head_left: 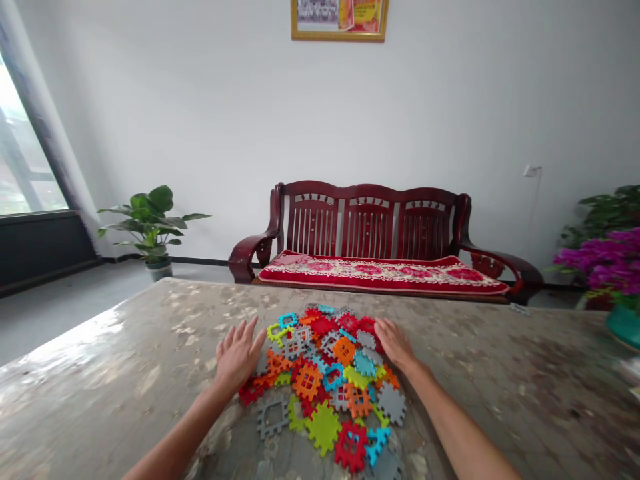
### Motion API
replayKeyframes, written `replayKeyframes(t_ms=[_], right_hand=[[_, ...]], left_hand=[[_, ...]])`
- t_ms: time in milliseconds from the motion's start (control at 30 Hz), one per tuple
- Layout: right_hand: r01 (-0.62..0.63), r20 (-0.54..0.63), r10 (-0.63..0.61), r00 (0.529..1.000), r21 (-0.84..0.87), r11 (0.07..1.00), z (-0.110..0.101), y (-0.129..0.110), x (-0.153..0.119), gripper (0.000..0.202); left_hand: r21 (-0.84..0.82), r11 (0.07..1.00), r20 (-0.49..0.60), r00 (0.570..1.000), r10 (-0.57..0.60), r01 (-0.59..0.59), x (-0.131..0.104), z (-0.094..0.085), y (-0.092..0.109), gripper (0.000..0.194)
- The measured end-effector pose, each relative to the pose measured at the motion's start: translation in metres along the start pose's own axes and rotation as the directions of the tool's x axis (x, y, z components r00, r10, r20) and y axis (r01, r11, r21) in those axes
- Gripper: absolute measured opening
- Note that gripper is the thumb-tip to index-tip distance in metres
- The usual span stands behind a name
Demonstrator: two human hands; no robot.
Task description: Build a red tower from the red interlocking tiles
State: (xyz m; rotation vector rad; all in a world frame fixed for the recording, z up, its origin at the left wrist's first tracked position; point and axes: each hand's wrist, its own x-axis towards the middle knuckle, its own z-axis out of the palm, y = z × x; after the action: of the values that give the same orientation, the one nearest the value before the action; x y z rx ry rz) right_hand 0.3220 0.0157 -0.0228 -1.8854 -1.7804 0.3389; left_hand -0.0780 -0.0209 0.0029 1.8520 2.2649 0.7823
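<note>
A loose pile of flat, notched plastic pieces in red, orange, blue, lime green and grey covers the near middle of the patterned table (pixel 150 347). At the pile's left edge is my left hand (pixel 239 352), palm down with its fingers apart and nothing in it. My right hand (pixel 395 341) rests against the upper right edge, its fingers stretched out beside red pieces. Toward the front lie a lime green piece (pixel 324 428), a red window piece (pixel 351 445) and a grey frame piece (pixel 273 417). An orange window piece (pixel 307 381) sits near the middle.
Behind the table stands a dark red wooden bench (pixel 367 220) with a red patterned cover (pixel 370 272). A potted plant (pixel 156 223) is at the left. Purple flowers (pixel 607 260) in a teal vase (pixel 624 325) stand at the right edge.
</note>
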Motion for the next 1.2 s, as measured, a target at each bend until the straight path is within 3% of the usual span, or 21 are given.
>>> replayKeyframes(t_ms=[67, 200, 300, 367, 500, 633, 733, 833, 1000, 1200], right_hand=[[0.022, 0.003, -0.022, 1.000, 0.000, 1.000, 0.009, -0.011, 0.000, 0.054], [0.051, 0.016, -0.051, 0.999, 0.016, 0.999, 0.016, -0.026, 0.002, 0.056], [0.067, 0.003, -0.067, 0.998, 0.061, 0.996, 0.003, -0.026, -0.007, 0.064], [0.166, -0.014, -0.165, 0.986, 0.129, 0.978, -0.014, -0.024, -0.026, 0.073], [0.504, 0.051, -0.520, 0.853, 0.182, 0.844, -0.049, -0.020, -0.092, 0.096], [0.658, 0.211, -0.664, 0.718, 0.108, 0.746, -0.065, -0.022, -0.155, 0.116], [0.712, 0.281, -0.695, 0.662, 0.056, 0.700, -0.061, -0.026, -0.173, 0.110], [0.708, 0.296, -0.679, 0.672, 0.011, 0.706, -0.052, -0.030, -0.165, 0.111], [0.618, 0.318, -0.578, 0.751, -0.032, 0.786, -0.043, -0.038, -0.137, 0.111], [0.605, 0.287, -0.568, 0.771, -0.053, 0.795, -0.030, -0.047, -0.113, 0.100]], left_hand=[[0.032, 0.999, 0.092, 0.996, -0.016, 0.013, 0.012, 0.009, -0.002, 0.058], [-0.057, 0.993, 0.179, 0.978, 0.109, -0.101, 0.024, 0.023, 0.009, 0.055], [-0.264, 0.961, 0.166, 0.977, 0.134, -0.087, 0.029, 0.025, 0.020, 0.060], [-0.416, 0.907, 0.138, 0.981, 0.137, -0.068, 0.033, 0.023, 0.020, 0.065], [-0.530, 0.847, 0.085, 0.991, 0.107, -0.047, 0.035, 0.015, 0.004, 0.070], [-0.538, 0.841, 0.098, 0.987, 0.126, -0.053, 0.033, 0.014, -0.005, 0.073], [-0.508, 0.858, 0.133, 0.977, 0.166, -0.076, 0.030, 0.016, 0.001, 0.076], [-0.469, 0.874, 0.162, 0.961, 0.225, -0.126, 0.027, 0.015, 0.006, 0.077], [-0.448, 0.877, 0.184, 0.942, 0.282, -0.175, 0.026, 0.012, 0.005, 0.077], [-0.471, 0.862, 0.177, 0.936, 0.303, -0.190, 0.024, 0.008, 0.006, 0.071]])
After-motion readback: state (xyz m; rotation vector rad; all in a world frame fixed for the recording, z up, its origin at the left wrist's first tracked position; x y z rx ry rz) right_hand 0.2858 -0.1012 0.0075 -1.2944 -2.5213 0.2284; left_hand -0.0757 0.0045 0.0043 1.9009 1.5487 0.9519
